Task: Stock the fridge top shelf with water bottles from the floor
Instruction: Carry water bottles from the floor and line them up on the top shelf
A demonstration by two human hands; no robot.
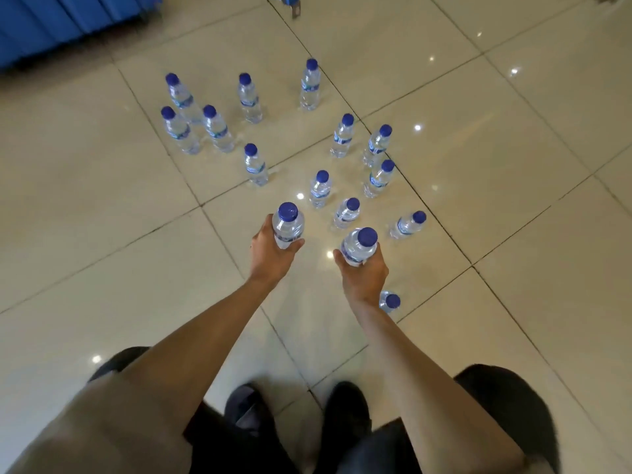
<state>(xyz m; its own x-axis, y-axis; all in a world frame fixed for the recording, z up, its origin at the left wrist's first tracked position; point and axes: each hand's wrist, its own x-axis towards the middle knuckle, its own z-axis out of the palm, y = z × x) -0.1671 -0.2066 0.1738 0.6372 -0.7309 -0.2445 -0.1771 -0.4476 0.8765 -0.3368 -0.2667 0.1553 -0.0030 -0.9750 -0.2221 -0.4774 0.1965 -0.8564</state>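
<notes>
On the tiled floor (102, 206), the far-left cluster of water bottles (212, 128) stands upright, closely spaced. The left hand (270, 249) is wrapped around the lower body of one bottle (288, 225), held upright; the right hand (364, 273) likewise clasps a second bottle (359, 246). Both grips sit low, so a wet or flexing wall could let a bottle slip. A further bottle (390, 301) stands just beside the right wrist; a careless arm swing may topple it. The fridge is not in view; its distance cannot be judged.
</notes>
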